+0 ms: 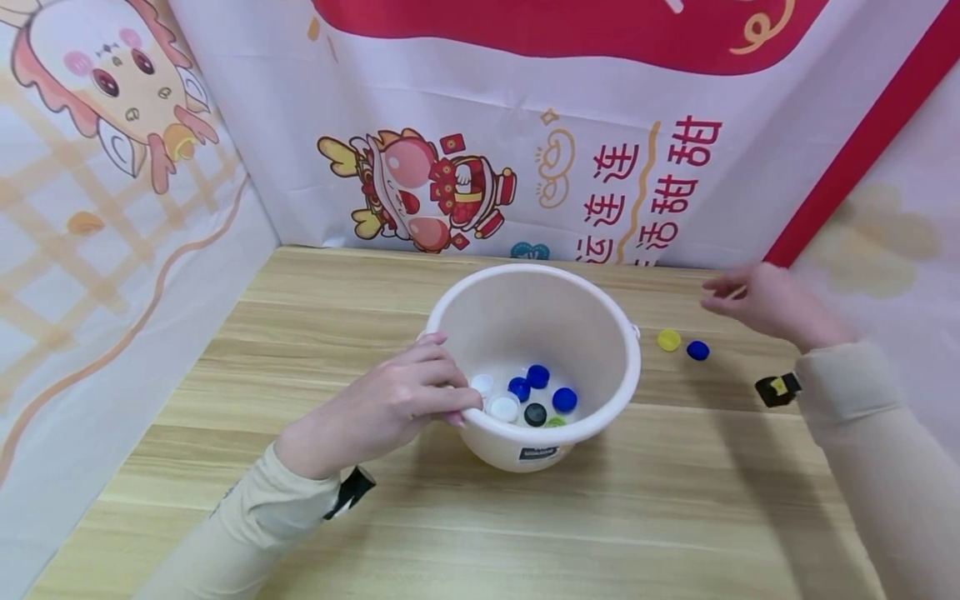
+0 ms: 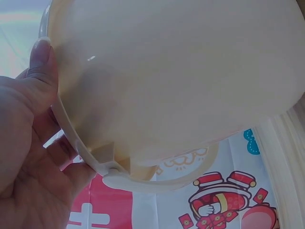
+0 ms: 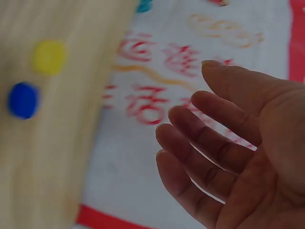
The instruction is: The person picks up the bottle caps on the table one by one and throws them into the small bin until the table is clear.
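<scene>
My left hand [image 1: 405,392] grips the near-left rim of a cream plastic bucket [image 1: 543,283], thumb on one side of the wall and fingers on the other. In the left wrist view the bucket's wall [image 2: 181,76] fills most of the picture, with its handle [image 2: 157,183] hanging below. Blue caps [image 1: 564,400], white caps [image 1: 504,407], a black cap [image 1: 535,415] and a green cap [image 1: 556,422] lie on the bucket's floor. My right hand [image 1: 772,304] hovers with loosely bent fingers, holding nothing, beyond a yellow cap [image 1: 669,339] and a blue cap [image 1: 698,350] on the table.
The wood-grain table [image 1: 360,533] carries the bucket near its middle. A printed cloth [image 1: 285,125] with cartoon figures and red lettering stands along the back edge, and side cloths rise left and right. Small black devices [image 1: 777,389] are strapped at both wrists.
</scene>
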